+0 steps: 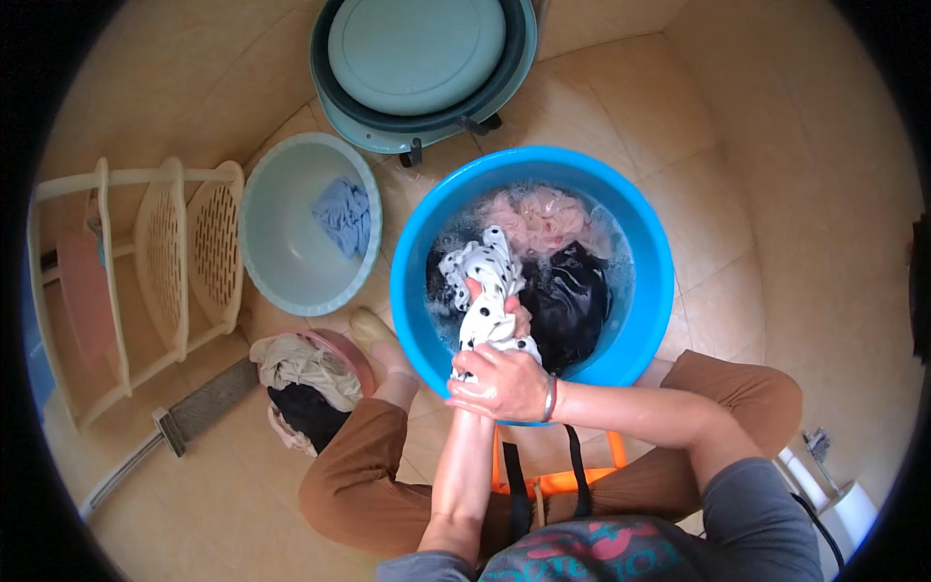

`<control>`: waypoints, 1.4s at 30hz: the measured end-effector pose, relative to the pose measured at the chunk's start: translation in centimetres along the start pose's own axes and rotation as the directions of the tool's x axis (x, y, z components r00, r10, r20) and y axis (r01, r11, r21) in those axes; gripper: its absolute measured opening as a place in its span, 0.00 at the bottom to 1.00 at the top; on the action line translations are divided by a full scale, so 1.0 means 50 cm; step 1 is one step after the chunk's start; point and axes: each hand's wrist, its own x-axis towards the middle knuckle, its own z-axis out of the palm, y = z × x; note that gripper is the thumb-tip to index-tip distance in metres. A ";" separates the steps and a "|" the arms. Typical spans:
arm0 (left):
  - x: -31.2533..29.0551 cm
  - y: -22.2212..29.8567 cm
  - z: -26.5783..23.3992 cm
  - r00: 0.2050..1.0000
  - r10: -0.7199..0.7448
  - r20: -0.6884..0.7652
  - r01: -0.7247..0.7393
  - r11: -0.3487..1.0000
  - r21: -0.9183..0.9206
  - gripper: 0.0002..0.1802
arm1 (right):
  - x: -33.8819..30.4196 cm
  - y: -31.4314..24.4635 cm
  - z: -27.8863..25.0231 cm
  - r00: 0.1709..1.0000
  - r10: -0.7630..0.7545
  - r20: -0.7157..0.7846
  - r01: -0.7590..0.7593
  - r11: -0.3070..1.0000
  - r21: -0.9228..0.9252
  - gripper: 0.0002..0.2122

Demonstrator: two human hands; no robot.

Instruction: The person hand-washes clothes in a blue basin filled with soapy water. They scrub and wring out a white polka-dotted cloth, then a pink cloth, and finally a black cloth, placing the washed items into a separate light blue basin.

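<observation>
The white cloth (pixel 497 274), scattered with black dots, looks wet, bunched and twisted; it extends from the middle of the blue basin (pixel 658 291) toward the rim nearest the person. The left hand (pixel 521 318), partly wrapped, grips it; the right hand (pixel 509 383) clasps its near end over the left wrist. Teal lettering marks the grey shirt (pixel 640 551). In the round, smooth basin's sudsy water, crumpled pink fabric (pixel 538 218) lies toward the far rim, glossy black fabric (pixel 572 306) toward the right.
</observation>
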 end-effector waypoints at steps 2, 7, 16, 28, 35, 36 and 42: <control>0.001 -0.014 0.016 0.999 0.041 0.010 -0.041 0.997 -0.069 0.34 | 0.002 0.019 0.008 0.996 -0.014 -0.091 0.015 1.000 0.018 0.07; -0.009 0.000 -0.040 0.945 0.012 0.328 0.083 0.958 -0.275 0.23 | 0.023 0.056 0.029 0.981 0.013 -0.192 -0.008 0.999 0.031 0.05; 0.022 -0.033 0.010 0.449 0.868 -0.214 -0.429 0.419 0.800 0.26 | -0.078 0.320 0.140 0.768 0.640 -0.022 -0.641 0.768 -0.016 0.06; 0.127 0.147 -0.173 0.513 0.745 -0.426 0.104 0.438 0.893 0.21 | -0.125 0.449 0.223 0.518 0.739 0.431 -0.633 0.670 -0.388 0.26; 0.108 0.092 -0.065 0.822 0.501 -0.270 -0.199 0.697 0.689 0.36 | -0.081 0.346 0.147 0.846 0.533 0.024 -0.533 0.844 0.058 0.10; 0.096 0.075 -0.049 0.845 0.483 -0.229 -0.250 0.735 0.630 0.40 | -0.073 0.298 0.128 0.874 0.484 0.039 -0.485 0.869 0.100 0.09; 0.030 0.025 0.070 0.935 0.286 -0.210 -0.220 0.932 0.288 0.28 | -0.031 0.054 0.011 0.989 0.063 0.131 -0.071 0.996 0.060 0.07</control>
